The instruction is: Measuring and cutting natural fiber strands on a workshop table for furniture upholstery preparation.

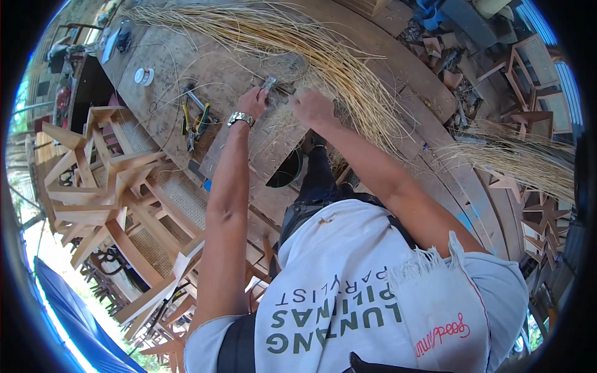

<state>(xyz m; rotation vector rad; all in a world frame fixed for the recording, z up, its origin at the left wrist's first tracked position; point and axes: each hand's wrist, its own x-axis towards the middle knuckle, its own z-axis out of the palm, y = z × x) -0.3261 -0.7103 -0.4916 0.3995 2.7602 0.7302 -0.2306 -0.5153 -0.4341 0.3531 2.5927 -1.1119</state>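
Note:
On the wooden workbench (180, 68), my left hand (252, 103), with a metal watch at the wrist, closes its fingers at a small shiny metal tool (268, 82). My right hand (312, 108) is a closed fist just to the right, over loose thin shavings (283, 116). A thin dark strip seems to run between the tool and this fist; what the fist grips is hidden. Beyond both hands, a long bundle of pale cane strands (292, 37) lies across the bench and curves down on the right.
Yellow-handled pliers (202, 119) and a hammer (196, 96) lie left of my left arm. A white round container (143, 76) stands farther left. Wooden chair frames with woven cane (134, 180) are stacked at left. More cane strands (516, 163) and wooden frames (519, 74) are at right.

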